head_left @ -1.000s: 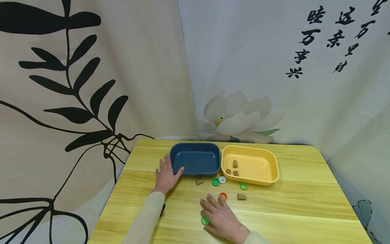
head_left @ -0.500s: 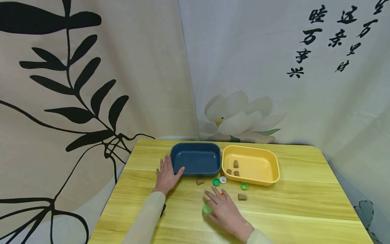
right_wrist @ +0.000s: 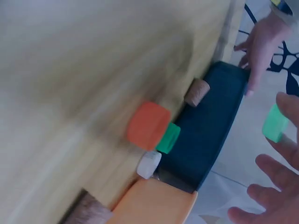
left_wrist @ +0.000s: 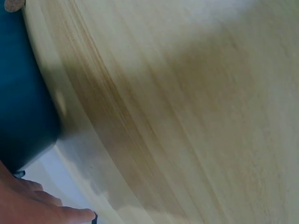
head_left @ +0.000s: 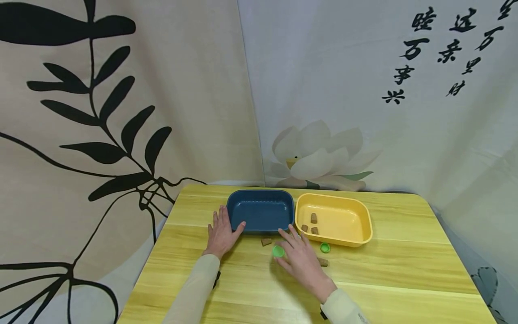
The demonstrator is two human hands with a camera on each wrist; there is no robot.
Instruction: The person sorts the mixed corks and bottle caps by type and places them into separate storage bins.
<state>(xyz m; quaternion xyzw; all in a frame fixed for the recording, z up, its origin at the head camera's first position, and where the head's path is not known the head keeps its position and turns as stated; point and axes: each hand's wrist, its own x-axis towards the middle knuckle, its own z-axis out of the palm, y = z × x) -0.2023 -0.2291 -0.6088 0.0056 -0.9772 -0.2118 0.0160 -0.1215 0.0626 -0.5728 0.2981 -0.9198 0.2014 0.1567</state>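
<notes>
My left hand (head_left: 221, 230) lies flat on the wooden table (head_left: 388, 270), its thumb against the front left corner of the blue tray (head_left: 260, 209). My right hand (head_left: 294, 253) hovers just in front of that tray and pinches a green cap (head_left: 278, 250), which also shows at the fingertips in the right wrist view as the green cap (right_wrist: 274, 123). Under this hand an orange cap (right_wrist: 148, 125), another green cap (right_wrist: 168, 138) and a white cap (right_wrist: 148, 164) sit by the blue tray (right_wrist: 210, 135). In the left wrist view only the blue tray (left_wrist: 23, 93) and bare wood show.
A yellow tray (head_left: 360, 225) to the right of the blue one holds three corks (head_left: 313, 218). Loose on the table are a cork (head_left: 265, 241), another cork (head_left: 323, 262) beside my right hand, and a green cap (head_left: 324, 247). Printed cloth hangs behind.
My right hand picked the green cap up from the near part of the table and carried it forward to the front of the blue tray. The left hand stayed put.
</notes>
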